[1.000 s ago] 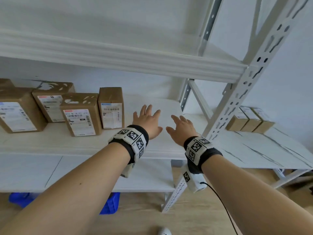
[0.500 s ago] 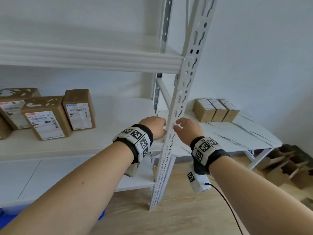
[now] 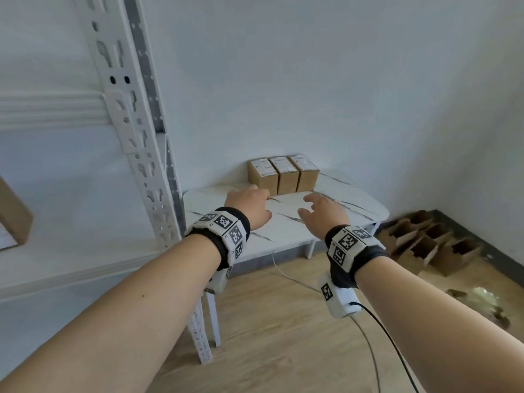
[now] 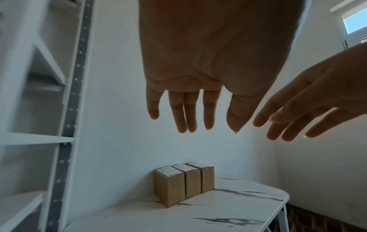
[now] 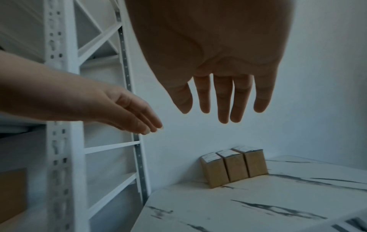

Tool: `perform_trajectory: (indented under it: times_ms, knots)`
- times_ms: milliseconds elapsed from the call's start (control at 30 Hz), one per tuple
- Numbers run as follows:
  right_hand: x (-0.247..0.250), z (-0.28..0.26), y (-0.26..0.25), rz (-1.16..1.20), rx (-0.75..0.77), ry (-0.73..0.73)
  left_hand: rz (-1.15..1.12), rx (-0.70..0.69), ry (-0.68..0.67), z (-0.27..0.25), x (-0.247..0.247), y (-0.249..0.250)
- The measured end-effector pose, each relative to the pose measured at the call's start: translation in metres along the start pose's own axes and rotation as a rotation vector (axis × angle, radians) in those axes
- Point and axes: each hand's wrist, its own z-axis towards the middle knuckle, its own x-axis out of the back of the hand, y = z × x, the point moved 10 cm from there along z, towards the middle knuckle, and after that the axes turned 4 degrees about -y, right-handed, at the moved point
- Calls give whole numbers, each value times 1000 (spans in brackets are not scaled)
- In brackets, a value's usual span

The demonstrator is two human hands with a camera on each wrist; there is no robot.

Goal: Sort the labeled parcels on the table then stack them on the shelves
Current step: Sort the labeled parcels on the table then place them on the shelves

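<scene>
Three small brown parcels (image 3: 283, 175) with white labels on top stand side by side at the back of a white marble-patterned table (image 3: 334, 222), against the wall; they also show as parcels (image 4: 183, 182) in the left wrist view and parcels (image 5: 234, 166) in the right wrist view. My left hand (image 3: 249, 207) hovers over the table just in front of the leftmost parcel, fingers straight and empty. My right hand (image 3: 320, 211) hangs beside it, fingers loose, holding nothing. Both hands are above the parcels and apart from them.
A white metal shelf upright (image 3: 141, 171) rises at the left, with shelf boards (image 3: 56, 268) behind it and the corner of a brown parcel (image 3: 14, 217) at the left edge. Several open cardboard boxes (image 3: 431, 245) lie on the wooden floor at the right. A cable (image 3: 380, 330) trails from my right wrist.
The view has swung right from the shelf to the table. Both hands have moved from the shelf board past the upright and now hover over the table near the three parcels.
</scene>
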Motion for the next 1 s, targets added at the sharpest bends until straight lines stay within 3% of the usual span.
perform_trajectory:
  times_ms: [200, 433, 733, 1000]
  knots:
    - [31, 40, 61, 2, -1, 8, -2, -16, -9, 53, -17, 59]
    - [18, 107, 68, 50, 52, -30, -17, 31, -42, 124, -32, 48]
    - [-9, 269, 67, 69, 56, -89, -164, 155, -108, 284, -56, -31]
    - [-56, 421, 14, 118, 98, -218, -479, 402, -63, 403, -63, -140]
